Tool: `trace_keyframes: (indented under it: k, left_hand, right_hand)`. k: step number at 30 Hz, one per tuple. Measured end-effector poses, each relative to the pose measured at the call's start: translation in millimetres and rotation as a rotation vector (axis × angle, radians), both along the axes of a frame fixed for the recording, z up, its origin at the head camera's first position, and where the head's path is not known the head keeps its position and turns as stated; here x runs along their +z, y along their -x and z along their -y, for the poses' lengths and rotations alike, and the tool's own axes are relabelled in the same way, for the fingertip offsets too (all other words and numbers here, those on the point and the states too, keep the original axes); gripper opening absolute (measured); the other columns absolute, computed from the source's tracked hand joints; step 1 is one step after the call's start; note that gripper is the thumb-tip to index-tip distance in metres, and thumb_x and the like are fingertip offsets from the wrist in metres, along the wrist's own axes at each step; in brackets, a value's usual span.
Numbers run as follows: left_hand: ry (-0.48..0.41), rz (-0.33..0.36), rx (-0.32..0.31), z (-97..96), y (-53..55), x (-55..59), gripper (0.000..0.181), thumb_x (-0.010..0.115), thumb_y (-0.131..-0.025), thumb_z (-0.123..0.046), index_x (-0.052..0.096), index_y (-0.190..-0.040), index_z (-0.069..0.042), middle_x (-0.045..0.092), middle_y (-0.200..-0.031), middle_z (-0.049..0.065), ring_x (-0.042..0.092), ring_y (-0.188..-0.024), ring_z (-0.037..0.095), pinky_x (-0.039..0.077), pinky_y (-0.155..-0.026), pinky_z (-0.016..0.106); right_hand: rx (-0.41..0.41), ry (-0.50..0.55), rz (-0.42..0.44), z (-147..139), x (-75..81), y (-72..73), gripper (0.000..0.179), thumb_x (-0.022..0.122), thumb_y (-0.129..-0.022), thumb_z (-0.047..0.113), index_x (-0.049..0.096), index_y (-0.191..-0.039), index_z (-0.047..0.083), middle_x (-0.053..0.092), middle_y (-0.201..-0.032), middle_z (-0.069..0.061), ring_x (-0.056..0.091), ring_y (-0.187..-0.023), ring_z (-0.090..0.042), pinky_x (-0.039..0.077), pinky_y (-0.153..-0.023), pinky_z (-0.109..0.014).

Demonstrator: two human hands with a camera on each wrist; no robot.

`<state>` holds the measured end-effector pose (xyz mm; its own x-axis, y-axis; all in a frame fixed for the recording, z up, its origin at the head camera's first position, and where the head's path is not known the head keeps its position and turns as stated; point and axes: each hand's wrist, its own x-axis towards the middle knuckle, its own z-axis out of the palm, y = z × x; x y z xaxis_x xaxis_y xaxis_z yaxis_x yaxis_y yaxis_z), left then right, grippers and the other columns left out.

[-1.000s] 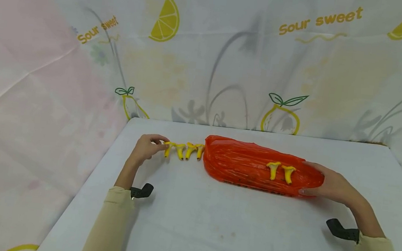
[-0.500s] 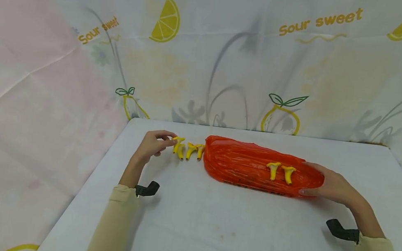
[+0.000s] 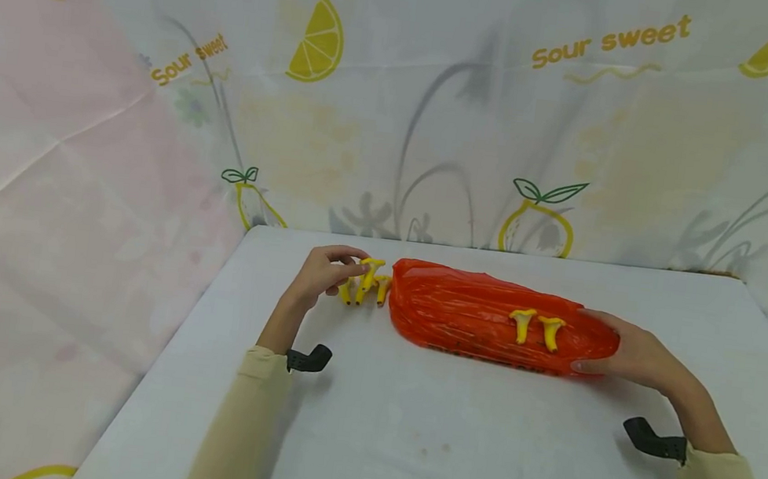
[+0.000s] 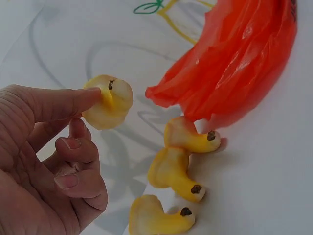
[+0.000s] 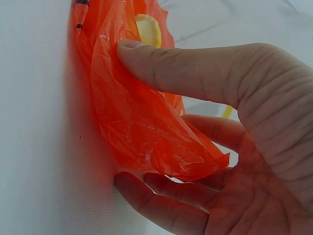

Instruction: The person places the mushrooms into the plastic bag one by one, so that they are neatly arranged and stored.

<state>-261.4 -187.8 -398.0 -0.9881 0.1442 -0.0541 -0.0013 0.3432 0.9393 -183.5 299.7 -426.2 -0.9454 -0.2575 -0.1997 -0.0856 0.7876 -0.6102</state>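
Observation:
My left hand (image 3: 323,276) pinches a yellow chanterelle mushroom (image 4: 117,100) between thumb and forefinger, raised a little over the table. Its other fingers are curled loosely, as the left wrist view shows. Below it, three similar mushrooms (image 4: 176,176) lie in a row beside the left end of a red plastic bag (image 3: 454,315). Two more mushrooms (image 3: 522,322) lie on the bag's right part. At the bag's right end my right hand (image 3: 641,356) holds the plastic, thumb on the near side and fingers around the far side; the bag hides part of those fingers.
A white table (image 3: 418,441) carries everything. Behind and to the left hangs a printed cloth (image 3: 370,111) with lemon drawings. A dark camera mount (image 3: 656,440) sits on the right wrist, and a matching one (image 3: 309,359) on the left.
My left hand has picked up the leftmost mushroom from the row and carried it right, over the others, towards the bag. The right hand and the bag stay where they were.

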Motion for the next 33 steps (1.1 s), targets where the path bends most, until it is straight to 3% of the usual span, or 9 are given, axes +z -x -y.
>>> trace_keyframes:
  k: [10,19,22,28,33]
  left_hand:
    - [-0.001,-0.005,-0.036,-24.6,2.8,0.3,0.022,0.075,-0.088,-0.022,0.074,-0.107,-0.012,0.053,-0.083,0.008,0.036,-0.052,0.018,0.034,-0.045,0.026]
    - [-0.028,-0.032,-0.084,-52.5,5.1,-2.0,0.022,0.077,-0.086,-0.02,0.075,-0.106,-0.011,0.057,-0.086,0.008,0.033,-0.053,0.033,0.032,-0.048,0.034]
    - [-0.052,-0.042,-0.119,-63.6,4.9,-4.1,0.022,0.077,-0.086,-0.018,0.075,-0.106,-0.009,0.057,-0.085,0.008,0.032,-0.05,0.033,0.032,-0.045,0.032]
    - [-0.087,-0.046,-0.155,-86.2,3.5,-5.7,0.023,0.078,-0.085,-0.017,0.075,-0.106,-0.008,0.058,-0.083,0.006,0.03,-0.042,0.016,0.029,-0.043,0.031]
    - [-0.153,-0.012,-0.193,-104.5,1.6,-8.4,0.024,0.078,-0.085,-0.016,0.075,-0.106,-0.007,0.059,-0.081,0.004,0.026,-0.042,0.012,0.026,-0.04,0.024]
  right_hand:
    - [-0.001,-0.002,0.0,0.8,-0.4,-0.1,0.098,0.081,-0.076,0.045,0.034,-0.147,-0.003,0.038,-0.139,-0.036,0.037,-0.12,-0.053,0.047,-0.084,-0.064]
    - [-0.003,0.003,0.002,0.0,-1.3,0.1,0.098,0.081,-0.076,0.045,0.034,-0.147,-0.003,0.038,-0.139,-0.036,0.037,-0.12,-0.053,0.048,-0.083,-0.063]
    - [-0.006,0.007,0.01,0.2,-1.2,-0.1,0.098,0.081,-0.076,0.044,0.034,-0.147,-0.002,0.038,-0.139,-0.036,0.037,-0.12,-0.053,0.049,-0.083,-0.062]
    - [0.0,0.005,0.005,0.9,0.0,-0.5,0.097,0.082,-0.076,0.043,0.034,-0.147,-0.003,0.038,-0.138,-0.036,0.037,-0.119,-0.053,0.05,-0.082,-0.062]
    - [0.005,0.004,0.007,1.7,1.7,0.2,0.097,0.082,-0.075,0.043,0.034,-0.147,-0.003,0.038,-0.138,-0.036,0.037,-0.119,-0.053,0.05,-0.082,-0.061]
